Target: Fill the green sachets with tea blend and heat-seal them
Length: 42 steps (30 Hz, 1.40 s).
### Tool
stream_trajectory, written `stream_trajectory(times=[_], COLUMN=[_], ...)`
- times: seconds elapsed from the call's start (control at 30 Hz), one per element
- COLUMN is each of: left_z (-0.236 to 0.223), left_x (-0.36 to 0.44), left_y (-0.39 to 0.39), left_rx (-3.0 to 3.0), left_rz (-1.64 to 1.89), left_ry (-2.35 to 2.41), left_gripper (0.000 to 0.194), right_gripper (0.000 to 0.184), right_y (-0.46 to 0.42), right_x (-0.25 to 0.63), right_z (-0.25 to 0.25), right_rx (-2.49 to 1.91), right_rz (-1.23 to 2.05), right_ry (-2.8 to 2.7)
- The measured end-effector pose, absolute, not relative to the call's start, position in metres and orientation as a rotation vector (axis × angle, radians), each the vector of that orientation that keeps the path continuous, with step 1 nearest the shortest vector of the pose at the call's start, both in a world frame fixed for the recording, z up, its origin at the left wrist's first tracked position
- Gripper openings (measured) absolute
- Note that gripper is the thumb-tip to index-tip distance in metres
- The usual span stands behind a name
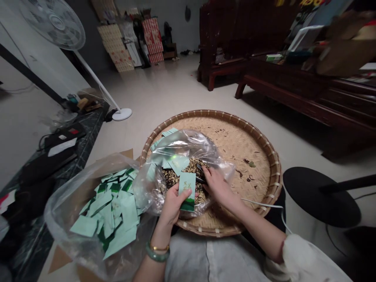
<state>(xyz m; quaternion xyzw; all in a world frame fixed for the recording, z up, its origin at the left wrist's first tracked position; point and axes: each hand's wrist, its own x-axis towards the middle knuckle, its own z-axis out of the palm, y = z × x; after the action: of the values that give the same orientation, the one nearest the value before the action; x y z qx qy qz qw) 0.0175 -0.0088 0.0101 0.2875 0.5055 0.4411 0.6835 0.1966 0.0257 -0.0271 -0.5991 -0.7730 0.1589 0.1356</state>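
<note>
My left hand (173,201) is closed on a light-green paper packet (187,188) with a dark-green lower band, held upright by thumb and fingers. Close beside it, my right hand (216,182) reaches into an open clear plastic bag (190,139). Its fingers are closed around a shiny metal tool (200,179), mostly hidden by the hand and the contents. Inside the bag lies a loose dry mix (172,178) of pale and dark bits, with more green packets (178,163) on top. The bag rests on a round woven bamboo tray (235,137).
Left of the tray, a large clear bag (58,203) holds many green packets (123,211). Dark scraps and a leaf (251,164) lie on the tray. A white fan (122,114), a black round stand base (320,196), a white cable (261,203) and dark wooden furniture (282,86) stand around.
</note>
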Motion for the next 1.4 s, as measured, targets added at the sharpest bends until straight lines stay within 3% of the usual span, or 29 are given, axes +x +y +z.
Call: stream_trajectory(times=[0.23, 0.43, 0.53, 0.7, 0.8, 1.2, 1.4], left_z=[0.013, 0.014, 0.014, 0.012, 0.010, 0.008, 0.002], left_x=[0.014, 0.012, 0.011, 0.008, 0.008, 0.009, 0.009], left_y=[-0.010, -0.009, -0.009, -0.009, -0.008, -0.009, -0.007], left_rx=[0.622, 0.622, 0.631, 0.638, 0.666, 0.720, 0.710], left_rz=[0.993, 1.020, 1.022, 1.022, 0.997, 0.894, 1.007], left_ry=[1.127, 1.124, 1.124, 1.124, 1.126, 1.125, 1.204], left_gripper=[0.051, 0.048, 0.047, 0.045, 0.044, 0.045, 0.047], right_gripper=[0.065, 0.074, 0.069, 0.051, 0.057, 0.036, 0.035], right_y=[0.039, 0.036, 0.040, 0.044, 0.039, 0.037, 0.034], right_x=[0.205, 0.200, 0.205, 0.233, 0.243, 0.217, 0.216], right_z=[-0.024, -0.032, -0.027, 0.007, 0.028, 0.048, 0.038], right_rx=[-1.713, -1.768, -1.722, -1.468, -1.330, -1.199, -1.233], right_rz=[0.638, 0.547, 0.618, 1.222, 1.581, 1.518, 1.468], right_ry=[-2.161, -2.249, -2.166, -1.770, -1.712, -1.947, -1.884])
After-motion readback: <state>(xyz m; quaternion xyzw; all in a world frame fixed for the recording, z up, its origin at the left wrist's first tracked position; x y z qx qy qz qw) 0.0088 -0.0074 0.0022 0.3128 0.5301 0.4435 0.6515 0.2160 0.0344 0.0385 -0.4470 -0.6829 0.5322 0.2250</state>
